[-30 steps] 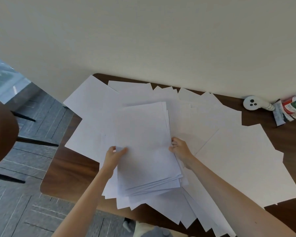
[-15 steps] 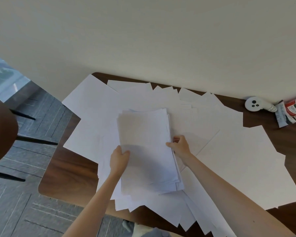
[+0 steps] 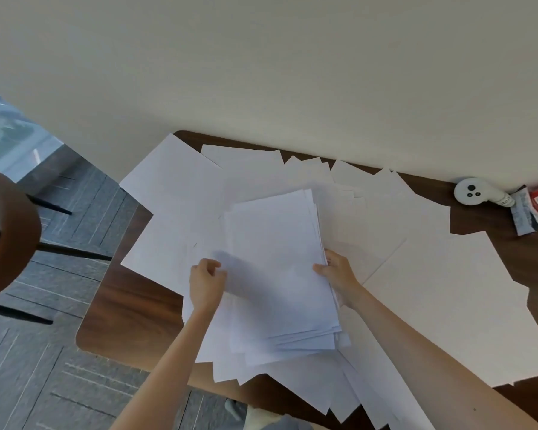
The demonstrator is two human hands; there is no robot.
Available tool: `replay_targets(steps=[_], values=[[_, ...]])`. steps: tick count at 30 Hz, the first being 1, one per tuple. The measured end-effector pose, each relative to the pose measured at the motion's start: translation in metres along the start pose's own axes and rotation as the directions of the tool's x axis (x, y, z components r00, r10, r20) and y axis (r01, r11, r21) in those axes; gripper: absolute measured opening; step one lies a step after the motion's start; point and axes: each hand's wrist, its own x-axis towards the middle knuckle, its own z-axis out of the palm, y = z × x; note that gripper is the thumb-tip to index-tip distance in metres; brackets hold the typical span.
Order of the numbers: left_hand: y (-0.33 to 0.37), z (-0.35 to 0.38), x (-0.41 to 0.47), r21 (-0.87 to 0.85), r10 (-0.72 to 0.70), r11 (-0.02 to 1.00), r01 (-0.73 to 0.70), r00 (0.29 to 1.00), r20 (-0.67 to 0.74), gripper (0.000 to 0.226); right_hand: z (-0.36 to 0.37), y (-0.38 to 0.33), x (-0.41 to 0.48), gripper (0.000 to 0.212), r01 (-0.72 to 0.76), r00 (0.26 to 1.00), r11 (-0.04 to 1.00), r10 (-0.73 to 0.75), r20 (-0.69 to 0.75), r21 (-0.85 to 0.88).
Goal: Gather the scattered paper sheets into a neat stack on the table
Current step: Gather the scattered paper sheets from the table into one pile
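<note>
Right hand [image 3: 336,274] clamps stack [image 3: 280,259], presumably steadying it for squaring; left hand [image 3: 207,285] curled beside its left edge, grip unclear. Sheets [image 3: 448,290] cover bench [image 3: 131,318].

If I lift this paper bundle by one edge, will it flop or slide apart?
Probably floppy: the paper bundle is thin loose sheets, so its unsupported end would likely sag. Its near edges fan unevenly, so sheets may slip without a firm grip.

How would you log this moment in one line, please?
step: gathering stack | left hand: curled at stack's left edge, grip unclear | right hand: grips right edge | loose sheets: scattered on table
</note>
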Motion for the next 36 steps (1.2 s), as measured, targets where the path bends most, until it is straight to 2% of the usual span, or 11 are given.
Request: replay_targets(steps=[4,8,12,15,19,21,23,25,26,30,36], values=[[-0.001,-0.01,0.012,0.187,-0.041,0.98,0.073,0.985,-0.167,0.04,-0.007,0.001,0.001,0.031,-0.064,0.998,0.995,0.064,0.004,0.078],[0.0,-0.015,0.019,0.154,-0.192,0.966,0.209,0.974,-0.119,0.072,-0.006,0.009,0.006,0.032,-0.113,0.994,0.989,0.112,0.017,0.09],[-0.007,-0.023,0.029,0.091,-0.226,0.967,0.236,0.968,-0.113,0.072,-0.007,0.013,0.005,0.034,-0.126,0.992,0.985,0.126,0.003,0.117],[-0.016,-0.034,0.038,0.051,-0.191,0.979,0.197,0.977,-0.094,0.062,-0.01,0.015,0.008,0.034,-0.138,0.99,0.979,0.138,0.006,0.152],[-0.009,-0.04,0.031,0.061,0.026,0.998,-0.008,0.957,-0.29,0.061,-0.015,0.014,0.011,0.032,-0.156,0.987,0.959,0.162,-0.007,0.236],[0.001,-0.043,0.027,-0.187,0.054,0.978,-0.088,0.982,-0.18,0.048,-0.017,0.01,0.01,0.031,-0.159,0.987,0.948,0.164,0.007,0.276],[0.017,-0.047,0.025,-0.475,0.011,0.878,0.063,0.989,0.15,0.036,-0.02,0.009,0.009,0.029,-0.159,0.987,0.943,0.16,0.018,0.292],[0.031,-0.05,0.023,-0.515,0.033,0.83,0.214,0.903,0.427,0.039,-0.022,0.007,0.007,0.028,-0.16,0.987,0.942,0.158,0.032,0.295],[0.036,-0.05,0.022,-0.487,0.033,0.838,0.245,0.869,0.495,0.039,-0.024,0.007,0.006,0.028,-0.16,0.987,0.942,0.153,0.046,0.295],[0.051,-0.038,0.02,-0.35,0.012,0.924,0.157,0.901,0.434,0.034,-0.033,0.009,0.004,0.031,-0.162,0.987,0.941,0.148,0.068,0.297],[0.08,-0.014,0.018,-0.13,0.267,0.963,-0.237,0.907,0.325,0.04,-0.04,0.017,-0.001,0.032,-0.209,0.977,0.921,0.182,0.111,0.327]])
